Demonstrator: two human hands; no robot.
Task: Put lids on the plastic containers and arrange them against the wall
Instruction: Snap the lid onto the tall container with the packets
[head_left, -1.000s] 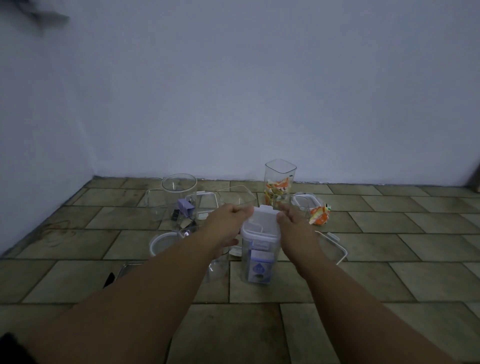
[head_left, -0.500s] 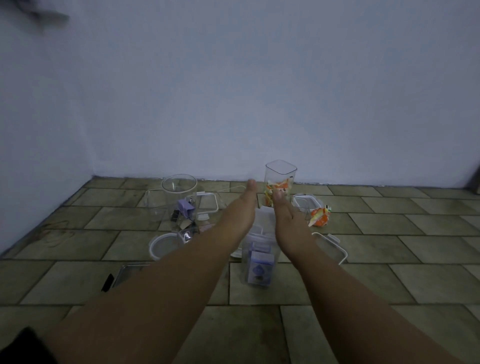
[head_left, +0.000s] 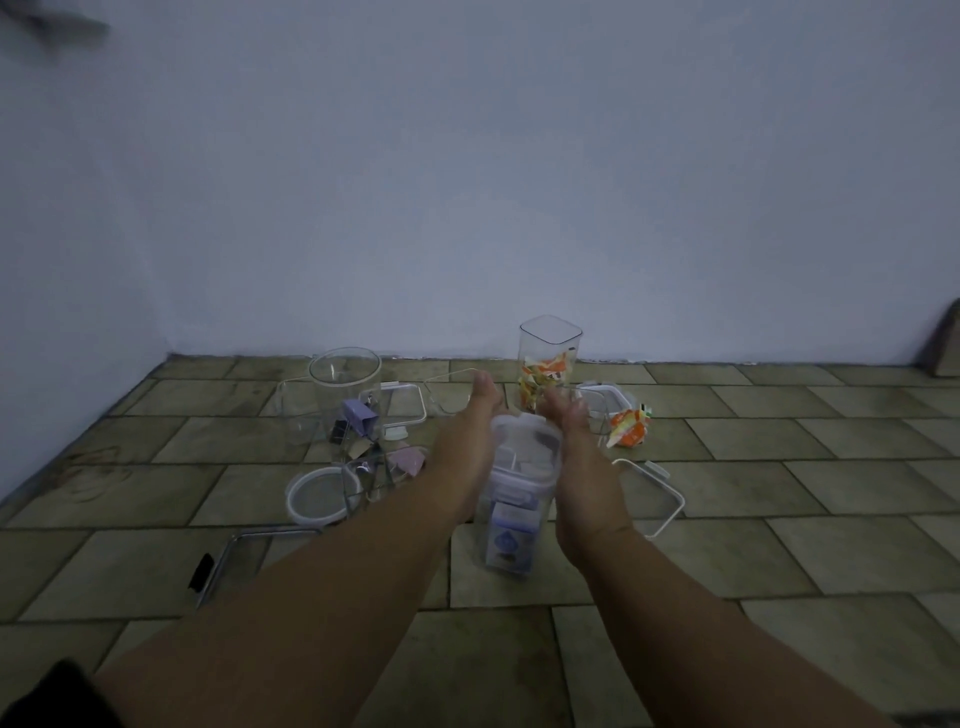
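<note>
Fingers that were curled over the lid (head_left: 524, 448) a second ago have straightened out: both hands now reach forward flat, palms facing each other, with the left hand (head_left: 470, 431) along the lid's left edge and the right hand (head_left: 574, 441) along its right, fingers spread slightly and a touch blurred. Whether the palms actually press the sides, I cannot tell. That lid sits on top of the clear container (head_left: 514, 506), which stands upright on the floor (head_left: 779, 519) in the middle, well short of the wall (head_left: 467, 182), with a purple-and-white box (head_left: 511, 540) inside it. Just beyond the fingertips stands the tall square container (head_left: 549, 358), open at the top, stuffed with orange and yellow packets, close to the wall. Over on the left, the round container (head_left: 345, 400), also uncovered, holds a purple box and some dark clips. Nothing else has shifted since earlier: a round lid (head_left: 318, 493) lies flat on the floor near it, a white-rimmed rectangular lid (head_left: 660, 499) lies to the right of the hands, and a loose orange packet (head_left: 629, 427) rests beside a low container (head_left: 608, 397).
</note>
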